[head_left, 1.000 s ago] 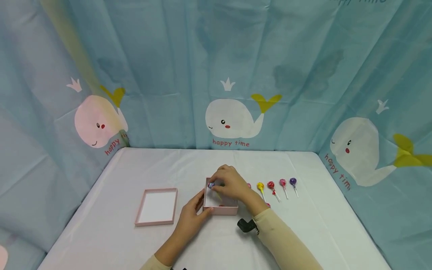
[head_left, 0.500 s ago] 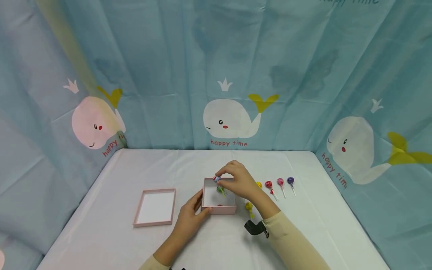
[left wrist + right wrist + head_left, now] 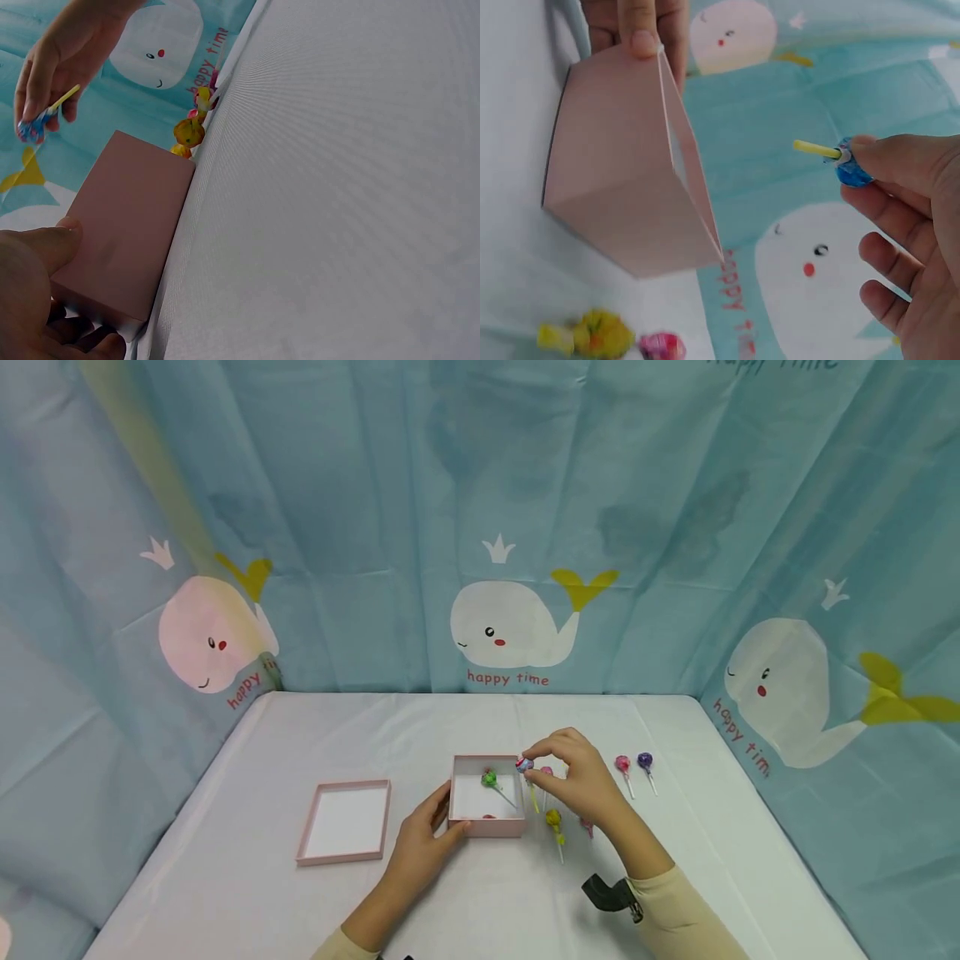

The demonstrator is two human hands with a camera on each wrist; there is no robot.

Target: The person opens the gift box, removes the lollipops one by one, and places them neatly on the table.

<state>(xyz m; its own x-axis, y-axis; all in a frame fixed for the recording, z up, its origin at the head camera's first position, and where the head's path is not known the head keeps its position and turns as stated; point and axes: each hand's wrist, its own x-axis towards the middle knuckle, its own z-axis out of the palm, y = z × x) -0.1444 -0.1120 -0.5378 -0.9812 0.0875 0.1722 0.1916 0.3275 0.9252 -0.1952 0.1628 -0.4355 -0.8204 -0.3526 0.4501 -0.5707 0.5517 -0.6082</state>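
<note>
Right hand (image 3: 581, 777) pinches a blue lollipop (image 3: 524, 766) by the head, yellow stick pointing down, hovering just right of the pink box (image 3: 487, 827) at frame centre, off the surface (image 3: 465, 727). Left hand (image 3: 420, 839) grips the box's lower-left corner, thumb on the near wall.

My read: it's mid-transfer between box and the row to the right. Keep the pinch on the head, stick clear of the box's right wall, and keep the left hand bracing so the light box doesn't slide. Set it down without knocking the neighbours.

Counts, head view:
- boxes: 1, plus 1 pink lid (image 3: 347, 820) lying open-side up, centre-left
- in box: 1 green lollipop (image 3: 490, 777), plus a red bit at the near wall, can't tell what
- in hand: 1 blue
- on surface right of box: yellow (image 3: 553, 817), pink (image 3: 622, 764), purple (image 3: 645, 761), clear; two more pinkish ones partly hidden by the right hand, so total there is roughly five, not certain
</note>
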